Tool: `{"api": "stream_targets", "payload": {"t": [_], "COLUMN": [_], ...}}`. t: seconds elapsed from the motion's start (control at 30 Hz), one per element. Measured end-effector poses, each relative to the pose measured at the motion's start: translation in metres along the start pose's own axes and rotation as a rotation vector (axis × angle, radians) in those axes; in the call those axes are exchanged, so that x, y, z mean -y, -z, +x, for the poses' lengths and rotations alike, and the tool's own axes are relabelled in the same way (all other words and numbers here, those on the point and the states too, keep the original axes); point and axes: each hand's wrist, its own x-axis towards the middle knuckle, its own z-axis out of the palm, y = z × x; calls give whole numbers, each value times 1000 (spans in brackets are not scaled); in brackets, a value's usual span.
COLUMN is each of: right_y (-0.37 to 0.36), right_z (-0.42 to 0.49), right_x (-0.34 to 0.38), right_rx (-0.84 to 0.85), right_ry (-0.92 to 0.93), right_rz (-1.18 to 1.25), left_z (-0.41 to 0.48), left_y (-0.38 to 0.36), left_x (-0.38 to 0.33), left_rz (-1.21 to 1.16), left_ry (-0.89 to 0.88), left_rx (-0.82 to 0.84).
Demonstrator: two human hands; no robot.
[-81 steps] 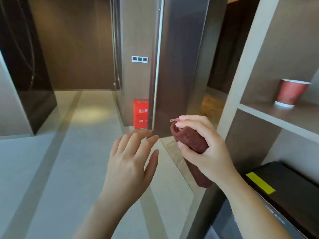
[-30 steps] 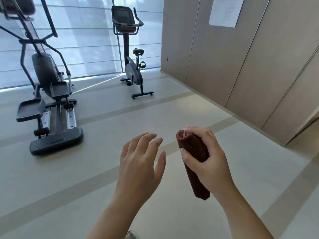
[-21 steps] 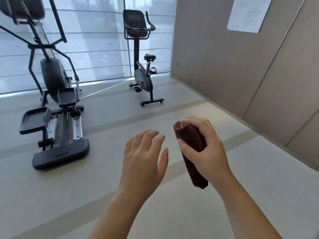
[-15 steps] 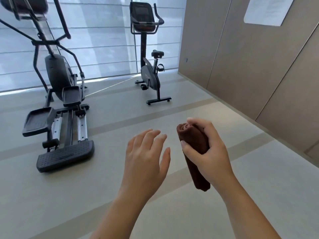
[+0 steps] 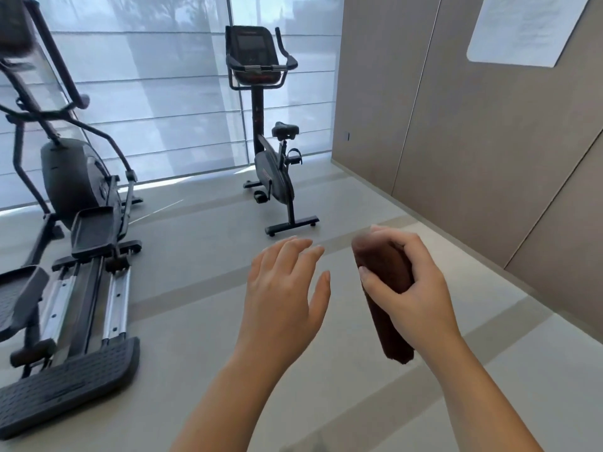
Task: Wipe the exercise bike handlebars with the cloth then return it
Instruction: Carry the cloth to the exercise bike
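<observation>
My right hand (image 5: 412, 290) grips a rolled dark brown cloth (image 5: 386, 298), held upright in front of me. Beside it my left hand (image 5: 284, 288) hovers with relaxed fingers, holding nothing. The black exercise bike (image 5: 272, 168) stands a few steps ahead by the window. Its handlebars (image 5: 287, 58) curve up on both sides of the console at the top of the post, well beyond both hands.
An elliptical trainer (image 5: 71, 243) fills the left side, its long base reaching toward me. A beige panelled wall (image 5: 489, 125) runs along the right with a white sheet (image 5: 528, 27) fixed to it. Grey floor lies between me and the bike.
The view turned from a shelf and corridor to the gym room, and the bike has come nearer and more central. Both hands keep the same pose, the right still holding the cloth.
</observation>
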Motion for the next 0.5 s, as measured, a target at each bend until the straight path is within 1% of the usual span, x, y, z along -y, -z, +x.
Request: {"api": "stream_targets", "payload": {"t": [0.1,0.23,0.37,0.5], "right_y": [-15,-54,-108,-177], "right_z": [61,133,209,293], "right_x": [-27,-66,-110,-145], "right_rx": [31,103,144,114], "right_ry": [12,17,18,-3], "right_rz": [-5,-7,-1,32], "left_z": [50,107,163,228], "left_y": [-29,-66,-110,-141], "left_x": [27,79,150,237], "left_rz": [-10,-8,-15,-8], "left_ry": [19,58,101,141], "left_rx": [-8,-11,-13,-21]}}
